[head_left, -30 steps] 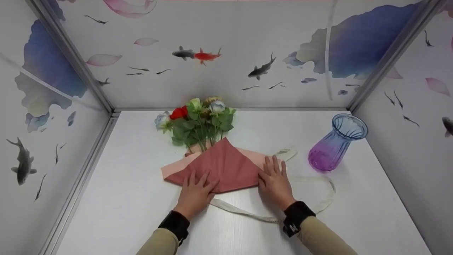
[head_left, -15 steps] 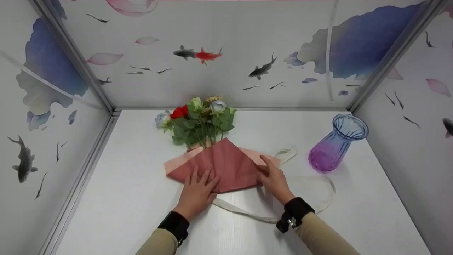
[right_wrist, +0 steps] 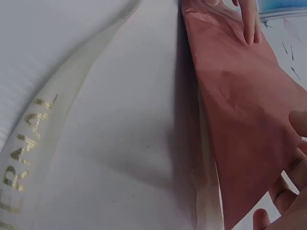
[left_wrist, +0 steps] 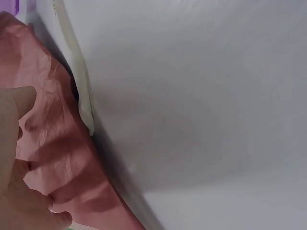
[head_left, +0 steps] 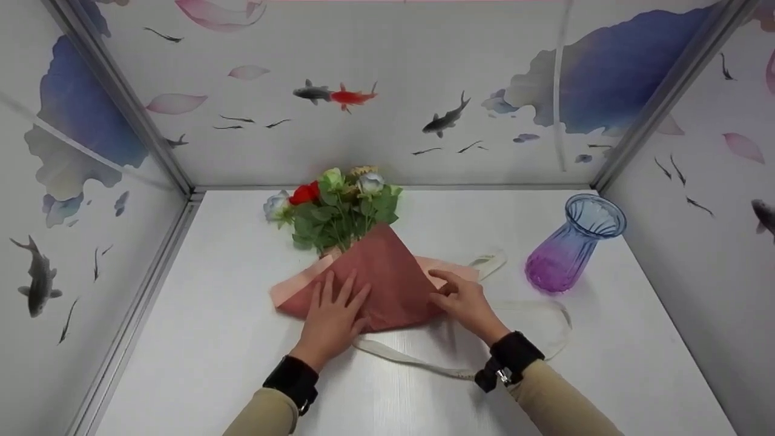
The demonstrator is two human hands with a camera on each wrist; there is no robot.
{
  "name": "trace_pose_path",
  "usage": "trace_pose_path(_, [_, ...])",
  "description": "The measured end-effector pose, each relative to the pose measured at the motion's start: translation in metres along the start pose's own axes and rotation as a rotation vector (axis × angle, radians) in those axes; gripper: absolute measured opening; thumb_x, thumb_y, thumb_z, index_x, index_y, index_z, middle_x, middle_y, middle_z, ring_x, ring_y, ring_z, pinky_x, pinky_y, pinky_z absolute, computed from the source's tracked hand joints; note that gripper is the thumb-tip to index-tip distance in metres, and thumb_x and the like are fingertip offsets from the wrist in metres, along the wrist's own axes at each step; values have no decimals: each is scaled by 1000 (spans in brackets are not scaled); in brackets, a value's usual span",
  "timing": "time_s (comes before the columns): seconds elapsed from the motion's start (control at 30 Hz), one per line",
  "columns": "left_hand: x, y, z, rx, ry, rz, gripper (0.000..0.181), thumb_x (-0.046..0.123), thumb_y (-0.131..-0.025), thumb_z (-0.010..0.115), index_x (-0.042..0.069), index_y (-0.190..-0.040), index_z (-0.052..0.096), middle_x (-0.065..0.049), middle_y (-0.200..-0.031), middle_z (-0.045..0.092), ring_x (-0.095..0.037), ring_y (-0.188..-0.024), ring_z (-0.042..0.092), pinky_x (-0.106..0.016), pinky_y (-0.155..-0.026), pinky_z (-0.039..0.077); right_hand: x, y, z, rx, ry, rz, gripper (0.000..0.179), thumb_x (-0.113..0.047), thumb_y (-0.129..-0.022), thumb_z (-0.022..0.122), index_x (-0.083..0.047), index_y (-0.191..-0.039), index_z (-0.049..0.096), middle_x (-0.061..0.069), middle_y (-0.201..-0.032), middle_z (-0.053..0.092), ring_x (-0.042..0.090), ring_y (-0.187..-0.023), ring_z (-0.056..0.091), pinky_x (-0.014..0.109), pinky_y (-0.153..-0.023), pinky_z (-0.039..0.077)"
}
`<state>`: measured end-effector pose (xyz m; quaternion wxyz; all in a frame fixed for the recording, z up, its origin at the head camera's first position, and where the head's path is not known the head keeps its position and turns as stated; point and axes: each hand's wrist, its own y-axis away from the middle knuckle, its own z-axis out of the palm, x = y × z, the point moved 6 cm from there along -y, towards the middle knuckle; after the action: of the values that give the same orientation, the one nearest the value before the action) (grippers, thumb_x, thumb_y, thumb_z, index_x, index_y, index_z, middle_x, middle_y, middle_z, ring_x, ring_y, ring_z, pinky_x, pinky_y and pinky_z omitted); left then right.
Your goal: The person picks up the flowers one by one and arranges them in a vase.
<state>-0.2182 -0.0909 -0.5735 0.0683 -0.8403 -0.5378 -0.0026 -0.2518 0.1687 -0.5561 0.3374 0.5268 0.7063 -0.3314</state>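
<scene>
A sheet of dusty-red and pale pink wrapping paper [head_left: 396, 278] lies folded over the stems of an artificial flower bouquet [head_left: 339, 221]. My left hand [head_left: 330, 324] rests on the paper's left part with its fingers spread and nearly straight. At the right side, my right hand [head_left: 469, 303] pinches the paper's edge. In the right wrist view, the thumb shows above the red paper [right_wrist: 244, 105] and the fingers beneath it. From under the paper's front edge comes a cream ribbon [head_left: 418, 364]; gold letters show on the ribbon [right_wrist: 36, 129] in the right wrist view.
A blue-to-purple glass vase [head_left: 572, 245] stands at the back right of the white table [head_left: 200, 339]. The ribbon loops across the table to the right of the paper. Printed panels [head_left: 387, 42] enclose the back and both sides.
My right hand has gone from lying flat to pinching the paper's edge and has moved slightly left. The red fold bulges and its tip sits higher. My left hand has shifted slightly left.
</scene>
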Motion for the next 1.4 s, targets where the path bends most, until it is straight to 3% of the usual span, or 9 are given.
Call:
trace_pose_path(0.23, [-11, -7, -20, 149, 12, -39, 94, 43, -94, 73, 19, -165, 18, -14, -170, 15, -50, -150, 22, -65, -118, 24, -27, 7, 9, -48, 206, -373, 20, -7, -88, 79, -11, -108, 80, -2, -85, 68, 15, -80, 56, 32, -72, 46])
trace_pose_path(0.37, [-19, -9, -33, 235, 92, -91, 104, 40, -90, 79, 14, -165, 12, -16, -167, 24, -47, -150, 25, -65, -117, 27, -27, 13, 11, -47, 223, -430, 13, -1, -89, 76, -7, -99, 81, 2, -89, 67, 18, -85, 59, 32, -73, 50])
trace_pose_path(0.5, [-24, -7, -39, 252, 174, -130, 102, 32, -89, 82, 9, -163, 16, -22, -151, 45, -43, -143, 39, -59, -116, 32, -22, 15, 10, -74, 208, -422, 13, 3, -89, 74, -6, -97, 80, 3, -95, 72, 19, -91, 67, 34, -78, 56])
trace_pose_path(0.63, [-19, -5, -41, 266, 191, -110, 78, 21, -90, 80, 2, -152, 36, -20, -129, 57, -37, -123, 53, -50, -106, 45, -23, 17, 10, -139, 150, -421, 14, -2, -91, 75, -4, -105, 77, 5, -102, 75, 20, -97, 70, 36, -85, 58])
trace_pose_path(0.83, [2, -3, -42, 329, 110, 88, 41, 8, -91, 76, 6, -125, 54, -11, -108, 58, -29, -100, 54, -42, -87, 49, -45, 16, 10, -195, -69, -346, 55, -9, -95, 74, -4, -146, 55, 18, -132, 68, 37, -116, 68, 42, -94, 57])
trace_pose_path(0.97, [17, -1, -43, 350, 67, 226, 32, 11, -93, 75, 12, -121, 58, -6, -105, 59, -26, -99, 55, -41, -85, 47, -63, 16, 10, -146, -66, -351, 70, -11, -94, 75, -8, -155, 43, 22, -125, 70, 38, -113, 69, 48, -91, 57])
trace_pose_path(1.2, [30, 0, -49, 376, 80, 343, 25, 13, -98, 69, 15, -123, 63, -4, -108, 63, -25, -102, 58, -42, -93, 49, -73, 3, 9, -71, -41, -232, 85, -11, -93, 75, -12, -162, 26, 17, -152, 51, 25, -92, 74, 38, -83, 58])
trace_pose_path(1.3, [32, 0, -50, 376, 90, 372, 22, 14, -99, 68, 16, -120, 64, -4, -107, 63, -24, -103, 59, -42, -93, 49, -71, -5, 10, -97, -69, -146, 88, -11, -92, 75, -12, -163, 23, 14, -140, 63, 19, -89, 68, 38, -82, 53])
trace_pose_path(1.4, [34, 1, -50, 378, 98, 396, 22, 16, -98, 70, 15, -118, 63, -3, -107, 63, -24, -102, 59, -42, -91, 49, -71, -11, 13, -136, -54, -101, 77, -14, -93, 76, -10, -158, 36, 7, -108, 75, 15, -88, 64, 37, -83, 49])
